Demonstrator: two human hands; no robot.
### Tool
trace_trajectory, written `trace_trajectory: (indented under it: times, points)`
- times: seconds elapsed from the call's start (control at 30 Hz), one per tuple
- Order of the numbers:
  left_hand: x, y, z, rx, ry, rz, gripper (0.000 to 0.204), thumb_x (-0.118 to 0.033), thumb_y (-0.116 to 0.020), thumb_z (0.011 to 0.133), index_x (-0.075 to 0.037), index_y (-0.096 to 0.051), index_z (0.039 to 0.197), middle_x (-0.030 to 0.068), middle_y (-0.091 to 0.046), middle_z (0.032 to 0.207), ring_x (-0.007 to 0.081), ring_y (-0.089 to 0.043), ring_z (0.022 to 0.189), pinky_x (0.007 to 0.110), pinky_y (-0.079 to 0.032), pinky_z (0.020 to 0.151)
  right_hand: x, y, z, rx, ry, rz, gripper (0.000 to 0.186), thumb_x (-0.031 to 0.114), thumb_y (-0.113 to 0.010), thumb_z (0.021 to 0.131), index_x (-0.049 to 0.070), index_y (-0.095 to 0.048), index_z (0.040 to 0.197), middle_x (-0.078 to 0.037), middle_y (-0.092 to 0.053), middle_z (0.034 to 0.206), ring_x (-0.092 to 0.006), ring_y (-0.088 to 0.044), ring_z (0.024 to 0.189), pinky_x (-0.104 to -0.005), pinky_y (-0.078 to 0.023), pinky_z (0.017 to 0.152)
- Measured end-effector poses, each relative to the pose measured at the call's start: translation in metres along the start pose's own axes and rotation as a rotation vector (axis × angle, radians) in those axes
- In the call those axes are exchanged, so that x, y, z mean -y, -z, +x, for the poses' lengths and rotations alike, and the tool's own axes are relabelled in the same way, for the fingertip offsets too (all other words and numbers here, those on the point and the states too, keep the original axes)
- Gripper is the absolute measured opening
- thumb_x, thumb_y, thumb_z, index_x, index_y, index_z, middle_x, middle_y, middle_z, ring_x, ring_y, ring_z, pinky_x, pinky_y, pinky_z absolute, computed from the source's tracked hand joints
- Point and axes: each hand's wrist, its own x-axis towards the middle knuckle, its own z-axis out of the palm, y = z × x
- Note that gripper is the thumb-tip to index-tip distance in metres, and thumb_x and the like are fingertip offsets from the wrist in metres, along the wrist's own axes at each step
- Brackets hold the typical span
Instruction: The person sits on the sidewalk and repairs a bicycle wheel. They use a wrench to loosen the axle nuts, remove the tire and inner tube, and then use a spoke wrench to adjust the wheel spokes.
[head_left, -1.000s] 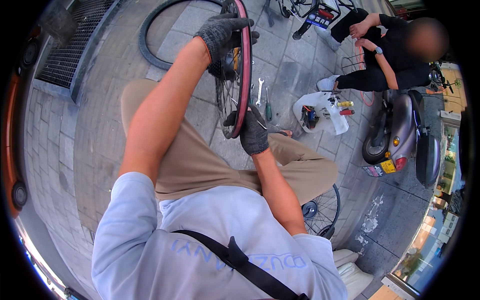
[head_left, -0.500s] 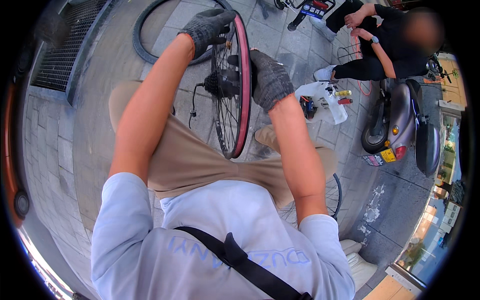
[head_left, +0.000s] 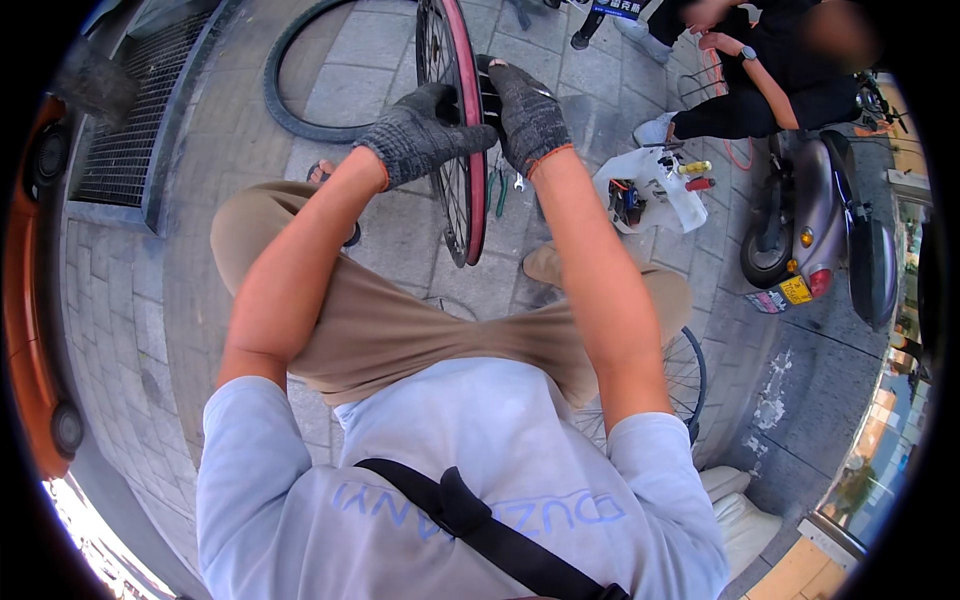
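A bicycle wheel (head_left: 476, 205) stands upright between my knees, its bare rim lined with a pink-red strip. Wearing a dark grey glove, my left hand (head_left: 420, 135) is closed around the wheel from its left side, thumb lying across the strip. My right hand (head_left: 532, 115), gloved alike, grips the wheel's right side with bent fingers, partly hidden behind the rim. The hub is covered by my left hand. On the paving just right of the wheel lie green-handled pliers (head_left: 502, 195) and a small wrench (head_left: 519, 182).
A loose black tyre (head_left: 296, 122) lies at the far left. To the right is a white container (head_left: 680, 208) with tools in it, near a seated person (head_left: 800, 75) and a parked scooter (head_left: 800, 210). Another spoked wheel (head_left: 697, 370) shows beside my right leg.
My left hand has come down from the top of the wheel to its middle. The wheel has shifted farther away from me. Pliers and wrench have come into sight.
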Motion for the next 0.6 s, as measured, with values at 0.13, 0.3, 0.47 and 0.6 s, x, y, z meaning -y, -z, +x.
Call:
trace_trajectory:
  times: [0.13,0.3,0.47,0.6]
  points:
    - [0.013,-0.022,0.005,-0.169,-0.059,0.095,0.055,-0.029,-0.082,0.083,0.006,-0.062,0.121,0.0141,-0.073,0.101,0.0175,-0.069,0.090,0.032,-0.056,0.085,-0.023,0.011,-0.038,-0.078,0.019,-0.001,0.040,0.035,-0.052,0.105,0.005,-0.064,0.129,-0.009,-0.071,0.110,-0.0211,-0.069,0.095,-0.0374,-0.057,0.083]
    - [-0.008,-0.015,0.022,-0.177,0.090,-0.072,0.043,-0.024,-0.080,0.082,0.005,-0.065,0.110,0.0138,-0.071,0.089,0.0200,-0.071,0.077,0.037,-0.062,0.067,-0.125,0.043,-0.107,-0.070,0.034,0.082,0.035,0.034,-0.055,0.107,0.005,-0.065,0.124,-0.006,-0.070,0.106,-0.0154,-0.067,0.094,-0.0342,-0.058,0.081]
    - [-0.012,0.001,0.036,-0.149,0.172,-0.279,0.046,-0.033,-0.079,0.086,0.004,-0.066,0.112,0.0126,-0.071,0.089,0.0199,-0.070,0.072,0.036,-0.062,0.061,-0.080,0.042,-0.124,0.064,0.073,0.194,0.037,0.041,-0.054,0.106,0.008,-0.058,0.124,-0.010,-0.065,0.119,-0.0277,-0.066,0.103,-0.0438,-0.055,0.088]
    - [-0.025,0.013,0.069,-0.381,0.268,-0.597,0.018,-0.022,-0.079,0.085,-0.011,-0.064,0.086,0.0058,-0.063,0.075,0.0163,-0.057,0.056,0.034,-0.049,0.047,-0.041,0.034,-0.103,0.024,0.179,0.324,0.034,0.039,-0.055,0.104,0.011,-0.058,0.123,-0.011,-0.064,0.120,-0.0333,-0.066,0.102,-0.0488,-0.056,0.085]
